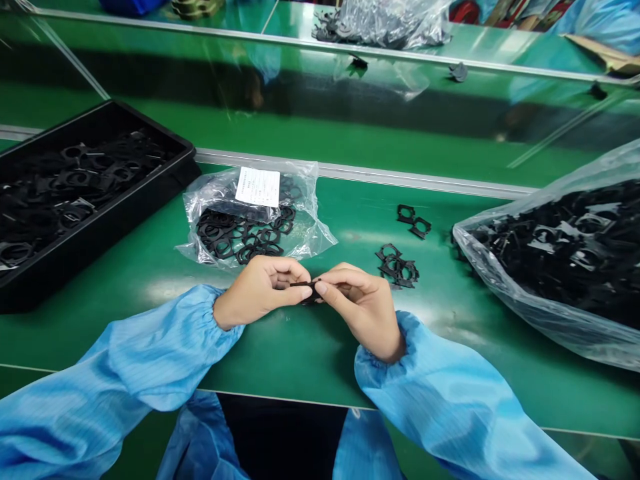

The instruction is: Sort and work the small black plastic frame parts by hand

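A: Quick, what's in hand?

B: One small black moulded frame, held over the green tabletop, about mid-way along, nearer the near edge. Mostly hidden by fingers, so the exact shape is hard to tell.

A: Fingers?

B: Closed on it, both sides. The left hand curls round one end, the right hand pinches the other, thumb and fingers on the piece. Neither is open.

A: What does the next move call for?

B: Judging by the grip, a hand has to let go first, since neither is free to reach for anything.

A: Around them?

B: Just right of the hands, a loose heap of black frames, and two more frames toward the far edge. Straight ahead, a clear plastic bag of frames with a white label.

A: Edges?

B: Left edge has a black tray full of frames. Right edge has a big clear bag, packed. Far edge has a metal rail.

A: Anything in the way?

B: Nothing between the hands and the heap. Blue smock sleeves lie along the near edge, clear of the frames.
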Available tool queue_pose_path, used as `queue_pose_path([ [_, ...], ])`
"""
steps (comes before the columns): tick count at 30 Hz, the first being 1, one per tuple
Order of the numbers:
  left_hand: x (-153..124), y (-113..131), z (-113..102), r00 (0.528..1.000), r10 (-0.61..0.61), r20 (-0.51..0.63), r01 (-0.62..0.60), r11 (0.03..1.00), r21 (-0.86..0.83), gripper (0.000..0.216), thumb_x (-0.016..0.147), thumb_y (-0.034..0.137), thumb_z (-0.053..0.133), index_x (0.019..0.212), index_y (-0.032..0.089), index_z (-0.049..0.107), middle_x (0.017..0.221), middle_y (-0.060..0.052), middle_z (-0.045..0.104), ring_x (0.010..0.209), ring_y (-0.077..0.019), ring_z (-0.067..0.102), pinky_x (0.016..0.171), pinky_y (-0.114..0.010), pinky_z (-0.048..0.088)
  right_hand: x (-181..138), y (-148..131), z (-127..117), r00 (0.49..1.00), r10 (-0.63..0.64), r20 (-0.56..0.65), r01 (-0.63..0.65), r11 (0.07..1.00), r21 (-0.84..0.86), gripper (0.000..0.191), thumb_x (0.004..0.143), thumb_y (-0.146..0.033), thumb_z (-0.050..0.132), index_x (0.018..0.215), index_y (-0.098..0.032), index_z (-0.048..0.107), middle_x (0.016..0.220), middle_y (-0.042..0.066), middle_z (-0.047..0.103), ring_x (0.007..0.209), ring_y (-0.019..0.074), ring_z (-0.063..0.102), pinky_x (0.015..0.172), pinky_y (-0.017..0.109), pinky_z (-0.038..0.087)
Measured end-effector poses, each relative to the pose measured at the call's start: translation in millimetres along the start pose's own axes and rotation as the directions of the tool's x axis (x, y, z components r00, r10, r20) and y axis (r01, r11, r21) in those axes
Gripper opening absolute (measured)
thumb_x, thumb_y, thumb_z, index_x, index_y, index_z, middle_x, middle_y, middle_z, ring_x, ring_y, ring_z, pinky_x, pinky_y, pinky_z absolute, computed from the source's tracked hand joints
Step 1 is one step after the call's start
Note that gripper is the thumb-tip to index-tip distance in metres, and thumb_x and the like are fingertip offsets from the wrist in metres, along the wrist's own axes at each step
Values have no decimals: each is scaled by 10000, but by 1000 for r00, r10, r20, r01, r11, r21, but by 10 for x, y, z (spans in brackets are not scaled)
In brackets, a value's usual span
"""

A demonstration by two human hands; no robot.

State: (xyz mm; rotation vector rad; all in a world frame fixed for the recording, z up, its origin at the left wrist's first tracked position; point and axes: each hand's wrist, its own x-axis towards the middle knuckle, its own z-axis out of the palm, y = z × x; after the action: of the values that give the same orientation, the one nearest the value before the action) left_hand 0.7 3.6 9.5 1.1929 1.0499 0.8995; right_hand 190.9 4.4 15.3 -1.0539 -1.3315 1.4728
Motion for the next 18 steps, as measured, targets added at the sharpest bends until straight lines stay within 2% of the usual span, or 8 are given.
queue_pose_path([
  [4,-3,7,11,1000,13,-12,-14,999,-48,115,712,218,836,746,143,755,709,-32,742,660,-143,695,628,-224,582,-8,-21,-10,1000,-18,7,18,1000,3,249,809,-440,844,772,-199,794,782,38,693,646,145,657,637,303,580],
  [8,-11,2,38,998,38,-45,-40,998,-44,138,700,207,862,747,141,749,684,-12,718,623,-107,654,601,-186,556,-3,6,-15,1000,-20,-6,20,1000,16,223,797,-418,858,774,-203,802,790,37,697,659,141,659,643,293,573],
  [14,-6,17,-9,1000,-7,0,7,995,-96,245,683,314,914,779,131,784,706,-49,755,656,-155,710,618,-231,595,19,-5,-27,995,91,48,-98,981,168,267,742,-431,897,753,-186,789,729,17,704,603,127,660,619,282,573],
  [18,-10,60,-33,999,-31,-12,30,992,-119,322,681,374,926,874,137,826,797,-80,801,651,-168,729,644,-266,627,48,0,-46,988,156,-6,-152,969,194,296,736,-444,896,754,-180,763,657,3,706,558,120,630,601,283,563],
])
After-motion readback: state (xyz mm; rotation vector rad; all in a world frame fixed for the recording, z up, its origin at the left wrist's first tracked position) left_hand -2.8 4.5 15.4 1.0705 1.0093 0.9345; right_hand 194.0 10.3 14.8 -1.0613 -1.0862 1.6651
